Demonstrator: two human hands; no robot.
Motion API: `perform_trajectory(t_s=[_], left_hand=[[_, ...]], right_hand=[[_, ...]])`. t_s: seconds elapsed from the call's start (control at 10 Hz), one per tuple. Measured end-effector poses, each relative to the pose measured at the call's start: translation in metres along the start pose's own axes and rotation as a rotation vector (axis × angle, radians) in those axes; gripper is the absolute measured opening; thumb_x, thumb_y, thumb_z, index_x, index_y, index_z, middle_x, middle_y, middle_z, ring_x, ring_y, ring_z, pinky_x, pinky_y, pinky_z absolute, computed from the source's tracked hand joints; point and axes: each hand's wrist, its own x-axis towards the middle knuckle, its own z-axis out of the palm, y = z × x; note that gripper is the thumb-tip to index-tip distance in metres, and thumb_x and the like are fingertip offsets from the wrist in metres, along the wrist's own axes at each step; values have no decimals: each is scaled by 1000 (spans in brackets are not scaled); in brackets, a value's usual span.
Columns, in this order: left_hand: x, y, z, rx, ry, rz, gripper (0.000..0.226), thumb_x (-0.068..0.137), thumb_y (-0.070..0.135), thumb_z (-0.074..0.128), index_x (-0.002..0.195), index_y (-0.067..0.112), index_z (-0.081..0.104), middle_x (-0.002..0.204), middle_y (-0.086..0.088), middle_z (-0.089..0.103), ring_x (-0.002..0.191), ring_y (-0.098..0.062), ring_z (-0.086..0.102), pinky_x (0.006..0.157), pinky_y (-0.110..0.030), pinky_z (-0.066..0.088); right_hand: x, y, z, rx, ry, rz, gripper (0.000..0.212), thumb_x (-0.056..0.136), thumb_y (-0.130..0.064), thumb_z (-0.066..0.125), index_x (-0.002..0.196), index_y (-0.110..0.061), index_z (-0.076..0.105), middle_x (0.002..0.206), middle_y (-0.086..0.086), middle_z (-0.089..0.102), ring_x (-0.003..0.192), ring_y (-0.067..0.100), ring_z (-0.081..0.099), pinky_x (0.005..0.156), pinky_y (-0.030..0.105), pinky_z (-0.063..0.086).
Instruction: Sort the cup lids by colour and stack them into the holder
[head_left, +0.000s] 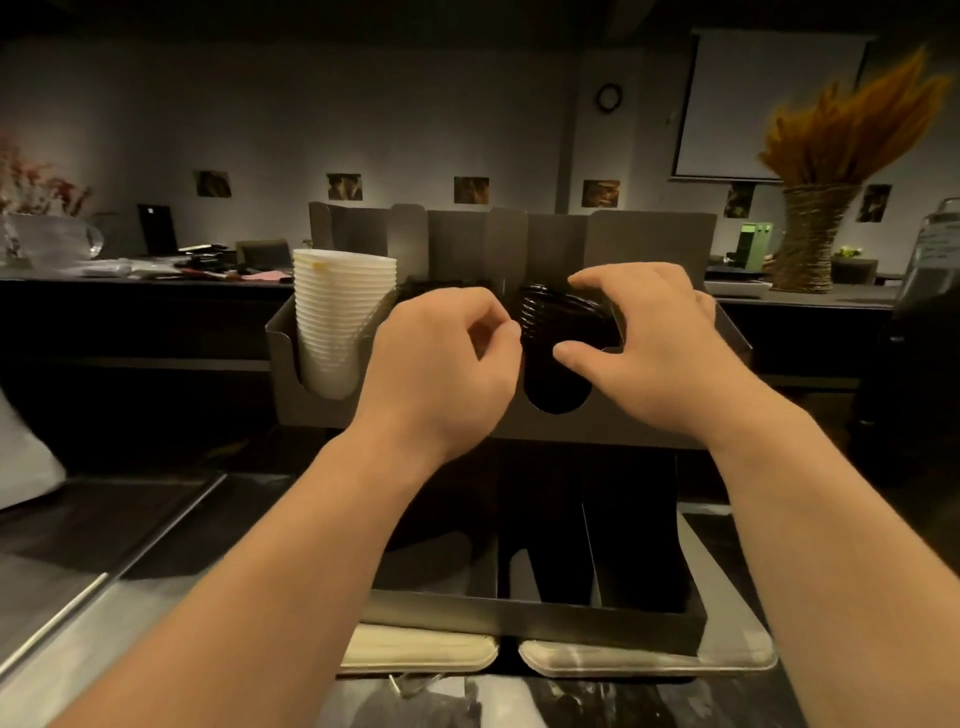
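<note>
A grey holder with upright slots stands on the counter in front of me. Its left slot carries a tall stack of white lids. A stack of black lids fills a middle slot. My right hand grips the black stack, thumb at its front and fingers over its top and right side. My left hand is at the stack's left edge with fingers curled; whether it pinches a lid is hidden.
A lower grey tray with dividers sits under the holder, above two pale trays. A woven vase with dried orange stalks stands at the back right. A cluttered counter runs across the back left.
</note>
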Motion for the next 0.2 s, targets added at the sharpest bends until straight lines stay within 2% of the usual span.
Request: perform_trajectory(t_s=[0.1, 0.2], left_hand=[[15, -13, -2, 12, 113, 60, 11, 95, 24, 62, 86, 22, 70, 74, 15, 62, 72, -5, 60, 62, -27, 52], [38, -20, -10, -12, 184, 90, 11, 94, 21, 60, 88, 19, 70, 75, 14, 63, 71, -6, 61, 60, -21, 49]], right_hand=[[9, 4, 14, 123, 193, -99, 41, 91, -33, 69, 130, -27, 59, 124, -11, 59, 120, 9, 46, 103, 29, 40], [27, 2, 14, 247, 216, -51, 34, 94, -26, 65, 128, -27, 61, 114, -17, 57, 97, -7, 49, 79, 1, 36]])
